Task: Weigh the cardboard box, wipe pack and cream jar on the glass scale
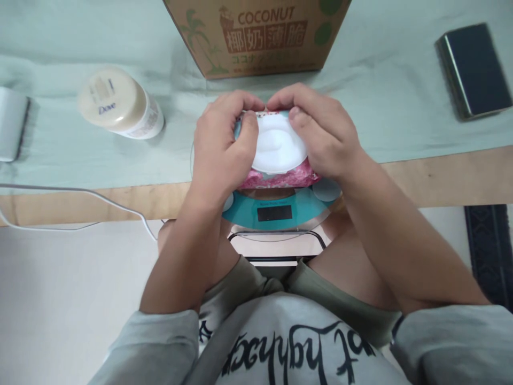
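Between my two hands is a pink pack of wet wipes [280, 147] with a white oval lid facing up. My left hand [226, 141] wraps round its left side, thumb along the lid's edge. My right hand [320, 125] grips the right side, thumb resting by the lid. The index fingertips of both hands nearly meet at the pack's far edge. Under the pack lies a round glass scale [244, 211] with a teal band and a dark display, jutting past the table's near edge. Whether the pack rests on the scale or is held just above it, I cannot tell.
A cardboard box [264, 64] marked COCONUT stands behind my hands. To the left are a Dove jar [120, 104], a white device [12, 123] and a white cable [92, 192]. A dark box [475, 72] sits at the right on the green cloth [401, 107].
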Available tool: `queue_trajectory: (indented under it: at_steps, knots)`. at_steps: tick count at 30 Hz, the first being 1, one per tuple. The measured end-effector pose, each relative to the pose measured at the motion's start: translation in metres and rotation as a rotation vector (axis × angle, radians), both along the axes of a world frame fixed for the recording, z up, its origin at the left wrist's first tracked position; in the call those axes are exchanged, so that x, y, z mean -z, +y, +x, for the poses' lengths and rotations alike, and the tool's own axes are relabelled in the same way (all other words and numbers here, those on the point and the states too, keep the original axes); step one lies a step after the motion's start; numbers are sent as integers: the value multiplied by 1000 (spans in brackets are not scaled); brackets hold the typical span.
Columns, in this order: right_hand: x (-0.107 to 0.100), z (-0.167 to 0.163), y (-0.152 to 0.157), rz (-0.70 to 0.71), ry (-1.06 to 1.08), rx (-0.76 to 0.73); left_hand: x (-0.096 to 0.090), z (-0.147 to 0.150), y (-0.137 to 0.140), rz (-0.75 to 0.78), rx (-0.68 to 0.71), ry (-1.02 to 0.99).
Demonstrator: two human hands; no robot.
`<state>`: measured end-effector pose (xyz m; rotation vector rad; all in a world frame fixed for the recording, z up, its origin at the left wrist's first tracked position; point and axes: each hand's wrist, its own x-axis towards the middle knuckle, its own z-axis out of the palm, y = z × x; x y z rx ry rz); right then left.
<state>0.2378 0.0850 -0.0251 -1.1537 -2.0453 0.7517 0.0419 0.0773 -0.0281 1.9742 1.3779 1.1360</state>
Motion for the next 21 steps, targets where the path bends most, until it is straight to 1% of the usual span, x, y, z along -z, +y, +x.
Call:
queue_trajectory:
  at_steps: [4,11,13,15,17,19,21]
  knots:
    - [-3,2,3,-33,-68,-47,4,-4,4,7,58,-37]
    - [-5,4,10,-41,-130,-81,-8,-1,5,-48,60,-18]
    - [-6,4,10,-42,-141,-98,-7,0,6,-53,62,-20]
    - [-10,3,11,-45,-156,-110,-1,0,8,-47,67,-38]
    - [-16,4,10,-12,-188,-124,8,-1,11,28,78,-112]
    - [-26,5,7,34,-223,-142,14,-3,14,163,87,-229]
    - [-36,4,1,39,-256,-181,16,-6,18,292,81,-329]
